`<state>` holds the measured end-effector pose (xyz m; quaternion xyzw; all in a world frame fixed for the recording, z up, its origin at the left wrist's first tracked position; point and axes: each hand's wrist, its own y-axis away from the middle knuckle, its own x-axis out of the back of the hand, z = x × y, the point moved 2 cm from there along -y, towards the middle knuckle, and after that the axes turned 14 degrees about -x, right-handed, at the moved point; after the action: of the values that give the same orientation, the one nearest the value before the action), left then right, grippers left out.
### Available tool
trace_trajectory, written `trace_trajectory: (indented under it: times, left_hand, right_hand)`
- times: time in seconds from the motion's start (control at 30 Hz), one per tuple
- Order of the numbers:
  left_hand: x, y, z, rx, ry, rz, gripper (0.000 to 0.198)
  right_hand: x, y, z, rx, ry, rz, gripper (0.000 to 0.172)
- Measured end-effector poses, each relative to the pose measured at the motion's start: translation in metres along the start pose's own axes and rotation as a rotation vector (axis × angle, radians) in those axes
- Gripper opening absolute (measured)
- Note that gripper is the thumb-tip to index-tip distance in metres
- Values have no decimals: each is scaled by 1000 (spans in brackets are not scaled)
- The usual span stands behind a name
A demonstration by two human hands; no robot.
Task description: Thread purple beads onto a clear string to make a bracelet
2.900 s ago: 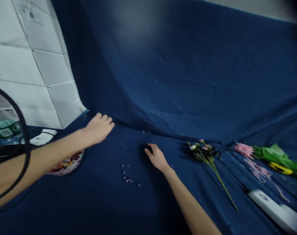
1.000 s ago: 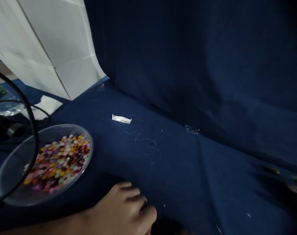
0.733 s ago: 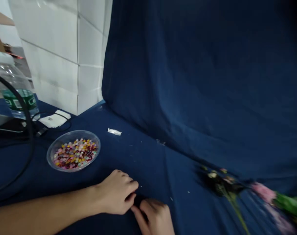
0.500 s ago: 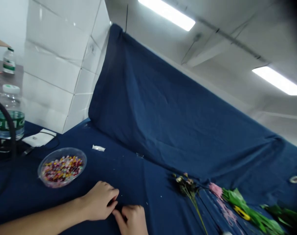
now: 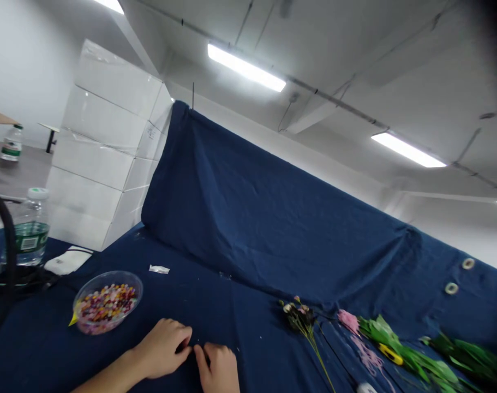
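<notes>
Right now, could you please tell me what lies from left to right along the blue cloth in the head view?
From the left: water bottle, bowl of beads, left hand, right hand, small flower sprig, pink flower, green leaves.

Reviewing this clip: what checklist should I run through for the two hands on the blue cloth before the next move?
1. Fingertips of left hand and right hand nearly meeting on the blue cloth: ok.
2. Anything pinched between them: cannot tell.
3. Hands fully in frame: not ok, bottom edge cuts the right.
4. Upright bead bowl, apart from the left hand: ok.
5. Gap between flower sprig and right hand: ok.
</notes>
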<state>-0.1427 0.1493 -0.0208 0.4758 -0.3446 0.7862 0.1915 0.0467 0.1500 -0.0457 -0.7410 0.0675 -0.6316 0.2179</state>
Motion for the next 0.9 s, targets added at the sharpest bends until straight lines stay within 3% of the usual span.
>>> trace_trajectory:
  times: [0.37, 0.63, 0.9]
  left_hand:
    - [8, 8, 2, 33, 29, -20, 24]
    - [13, 27, 31, 62, -105, 45, 29]
    - [4, 58, 61, 176, -197, 101, 37]
  right_hand:
    - [34, 9, -15, -32, 3, -55, 22]
    - [48, 35, -32, -148, 59, -33, 24]
    - [54, 73, -56, -327, 116, 4, 33]
